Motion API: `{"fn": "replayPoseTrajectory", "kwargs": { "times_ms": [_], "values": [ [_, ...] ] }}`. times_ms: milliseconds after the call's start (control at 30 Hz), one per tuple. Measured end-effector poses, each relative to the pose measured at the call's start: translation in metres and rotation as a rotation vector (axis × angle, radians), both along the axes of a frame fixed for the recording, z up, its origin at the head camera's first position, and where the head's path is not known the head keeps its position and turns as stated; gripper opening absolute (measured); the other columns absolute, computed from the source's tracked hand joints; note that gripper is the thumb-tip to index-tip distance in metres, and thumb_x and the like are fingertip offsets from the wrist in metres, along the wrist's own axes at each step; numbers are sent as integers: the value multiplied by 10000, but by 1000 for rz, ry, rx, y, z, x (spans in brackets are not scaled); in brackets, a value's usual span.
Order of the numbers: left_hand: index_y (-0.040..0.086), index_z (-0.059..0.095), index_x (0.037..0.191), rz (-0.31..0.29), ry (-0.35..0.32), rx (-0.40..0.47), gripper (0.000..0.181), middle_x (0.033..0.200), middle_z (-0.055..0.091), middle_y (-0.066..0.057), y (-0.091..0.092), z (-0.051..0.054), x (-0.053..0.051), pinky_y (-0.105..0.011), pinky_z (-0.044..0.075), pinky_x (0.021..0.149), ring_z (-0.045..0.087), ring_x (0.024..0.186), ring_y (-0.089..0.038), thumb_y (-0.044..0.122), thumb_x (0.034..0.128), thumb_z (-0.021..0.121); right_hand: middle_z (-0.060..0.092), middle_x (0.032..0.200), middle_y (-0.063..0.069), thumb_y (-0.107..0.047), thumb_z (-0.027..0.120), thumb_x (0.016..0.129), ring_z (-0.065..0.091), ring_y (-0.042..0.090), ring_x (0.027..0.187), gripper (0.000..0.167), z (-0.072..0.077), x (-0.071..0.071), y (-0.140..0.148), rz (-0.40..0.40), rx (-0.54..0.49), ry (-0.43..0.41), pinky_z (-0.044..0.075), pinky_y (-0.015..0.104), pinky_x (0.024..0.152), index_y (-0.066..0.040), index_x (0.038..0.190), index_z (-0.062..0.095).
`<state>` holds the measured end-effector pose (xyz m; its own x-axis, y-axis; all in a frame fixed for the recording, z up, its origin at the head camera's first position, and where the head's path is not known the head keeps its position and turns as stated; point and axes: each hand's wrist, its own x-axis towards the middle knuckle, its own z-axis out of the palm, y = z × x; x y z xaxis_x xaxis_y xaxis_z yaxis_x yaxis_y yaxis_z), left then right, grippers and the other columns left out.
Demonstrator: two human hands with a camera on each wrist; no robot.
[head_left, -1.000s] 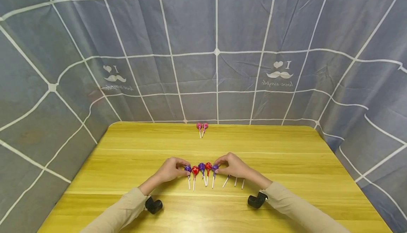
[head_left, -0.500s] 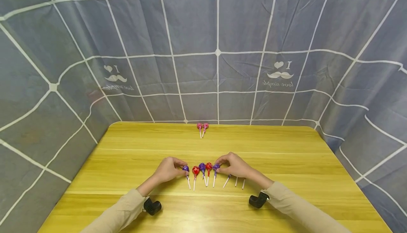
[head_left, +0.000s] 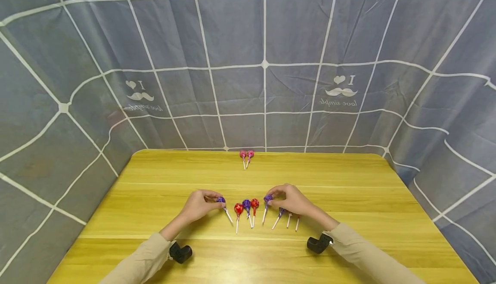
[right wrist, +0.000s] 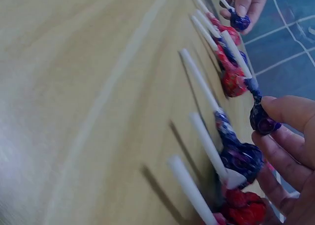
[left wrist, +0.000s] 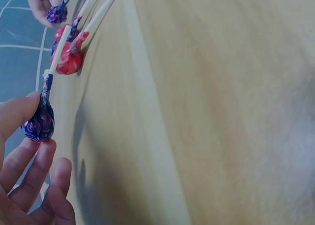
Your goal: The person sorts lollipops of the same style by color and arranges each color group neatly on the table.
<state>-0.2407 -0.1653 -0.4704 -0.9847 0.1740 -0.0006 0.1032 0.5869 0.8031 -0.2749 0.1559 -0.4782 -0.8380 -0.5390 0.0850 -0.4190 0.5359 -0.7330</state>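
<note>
My left hand (head_left: 196, 205) pinches a purple lollipop (left wrist: 40, 117) by its wrapped head, between thumb and fingers, with the white stick pointing away from the palm. Another purple lollipop (right wrist: 264, 117) is pinched at the head by my right hand (head_left: 293, 200). Between the hands lie a red lollipop (head_left: 238, 208), a purple one (head_left: 246, 204) and a second red one (head_left: 254, 203), side by side. Under and beside my right hand are a purple lollipop (right wrist: 241, 158), a red one (right wrist: 245, 208) and another white stick (right wrist: 209, 141).
Two pink lollipops (head_left: 243, 154) lie together near the far edge of the wooden table (head_left: 186, 168). Behind and at the sides hangs a grey curtain (head_left: 240, 90) with white lines. A black wrist mount (head_left: 181, 253) is on the left sleeve, another (head_left: 319, 244) on the right.
My left hand has moved left with its purple lollipop, away from the red one. My right hand has shifted slightly right with its purple lollipop, widening the gap to the middle three.
</note>
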Motion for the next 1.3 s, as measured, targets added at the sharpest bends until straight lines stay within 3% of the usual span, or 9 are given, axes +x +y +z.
{"fn": "replayPoseTrajectory", "kwargs": {
  "times_ms": [200,367,700,1133,1300],
  "values": [
    [48,748,1008,46,-21,28,306,874,739,-66,-2,6,-6,-218,443,507,636,650,-134,214,757,806,707,948,3,-261,712,865,610,115,870,261,4,-4,6,-18,3,25,490,257,751,-112,1080,707],
    [27,742,1023,66,-25,41,337,885,739,-87,-1,11,-13,-217,424,485,655,631,-182,213,752,815,702,969,11,-270,711,866,589,129,886,271,9,-9,9,-46,0,6,479,252,732,-116,1089,706],
    [30,741,1041,80,41,32,315,962,731,-133,7,22,-35,-247,505,621,671,753,-184,209,786,789,711,997,77,-255,702,869,601,139,878,315,18,-28,4,-96,-61,-39,482,287,785,-65,1120,695],
    [21,727,1079,118,36,20,359,1008,728,-153,21,19,-64,-216,481,592,688,856,-254,219,786,788,717,986,126,-188,721,854,603,112,790,294,17,-53,-19,-118,-80,-51,477,244,711,-24,1098,702],
    [14,720,1084,121,39,40,355,1018,727,-163,28,16,-75,-203,467,552,696,788,-266,186,782,793,713,959,117,-173,725,848,600,115,763,285,15,-64,-30,-133,-64,-50,474,235,691,-16,1084,703]
  ]
}}
